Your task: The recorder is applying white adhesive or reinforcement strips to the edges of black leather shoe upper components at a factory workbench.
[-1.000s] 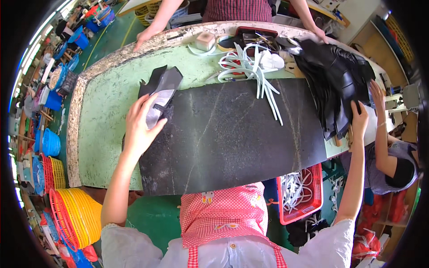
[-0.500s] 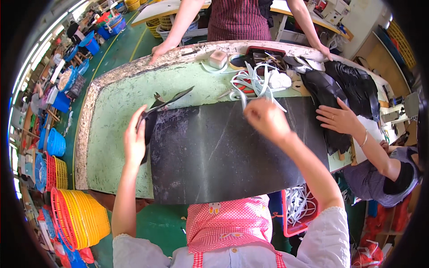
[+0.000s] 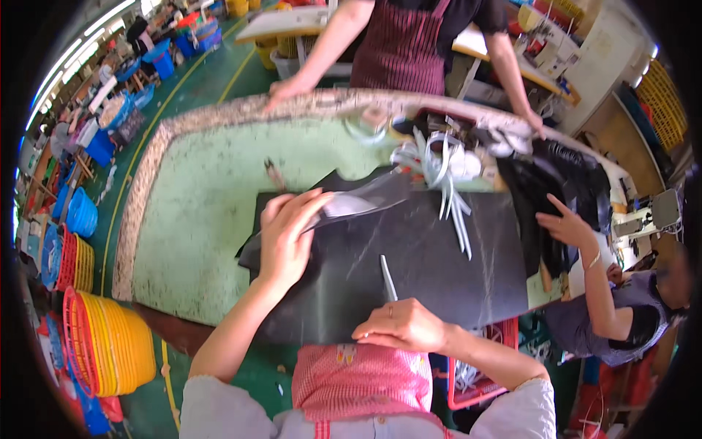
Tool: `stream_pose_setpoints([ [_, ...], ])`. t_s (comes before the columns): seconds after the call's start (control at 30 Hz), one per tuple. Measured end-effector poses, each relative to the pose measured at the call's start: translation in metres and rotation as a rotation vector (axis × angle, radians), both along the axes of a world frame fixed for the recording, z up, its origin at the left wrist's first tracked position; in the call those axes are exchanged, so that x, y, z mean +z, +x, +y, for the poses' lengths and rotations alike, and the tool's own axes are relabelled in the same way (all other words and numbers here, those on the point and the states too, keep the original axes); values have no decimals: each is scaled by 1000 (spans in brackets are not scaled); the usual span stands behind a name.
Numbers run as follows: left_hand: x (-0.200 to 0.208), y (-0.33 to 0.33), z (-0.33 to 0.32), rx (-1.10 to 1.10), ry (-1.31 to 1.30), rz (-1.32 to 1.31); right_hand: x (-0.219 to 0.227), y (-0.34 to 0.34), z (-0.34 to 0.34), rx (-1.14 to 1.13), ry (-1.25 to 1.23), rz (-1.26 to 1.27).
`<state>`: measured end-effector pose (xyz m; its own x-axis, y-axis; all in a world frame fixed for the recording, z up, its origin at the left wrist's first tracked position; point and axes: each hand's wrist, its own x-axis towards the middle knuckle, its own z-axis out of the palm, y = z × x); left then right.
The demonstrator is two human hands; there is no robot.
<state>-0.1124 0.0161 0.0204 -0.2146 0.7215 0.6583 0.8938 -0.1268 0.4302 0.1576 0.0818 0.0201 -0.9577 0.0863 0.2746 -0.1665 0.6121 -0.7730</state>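
Observation:
My left hand (image 3: 285,241) is closed around a black, leather-like cut piece (image 3: 384,194), whose right part is lifted and catches the light. It hangs over the left end of a large black sheet (image 3: 439,256) lying on the table. Close to the sheet's near edge, my right hand (image 3: 404,325) is closed with a narrow pale strip (image 3: 387,276) sticking up from it. Beyond the sheet lies a tangle of pale strips (image 3: 439,161), several ends trailing onto it.
A person's hand (image 3: 292,89) rests on the table's far rim (image 3: 219,113). At right, another person's hand (image 3: 570,225) reaches by black pieces (image 3: 570,175). A red basket (image 3: 479,399) stands below the near edge; stacked yellow baskets (image 3: 121,351) stand at left.
My left hand has carried the black piece right, over the sheet. My right hand has come from the strip tangle to the near edge, with a pale strip. The view has shifted slightly.

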Motion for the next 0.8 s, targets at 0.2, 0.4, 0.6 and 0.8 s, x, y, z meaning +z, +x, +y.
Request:
stream_pose_setpoints([
  [0.2, -52, 95, -27, -422, -300, -30, 46, 10, 8, -307, -360, -266],
  [0.4, -48, 106, -86, -522, -190, -163, 78, 35, 17, -530, -554, -552],
  [0.6, -6, 105, -88, -508, -503, -804, 47, -9, -16, -484, -400, -389],
  [0.8, -15, 105, -78, -547, -595, -1369, 43, 0, -27, -472, -354, -333],
])
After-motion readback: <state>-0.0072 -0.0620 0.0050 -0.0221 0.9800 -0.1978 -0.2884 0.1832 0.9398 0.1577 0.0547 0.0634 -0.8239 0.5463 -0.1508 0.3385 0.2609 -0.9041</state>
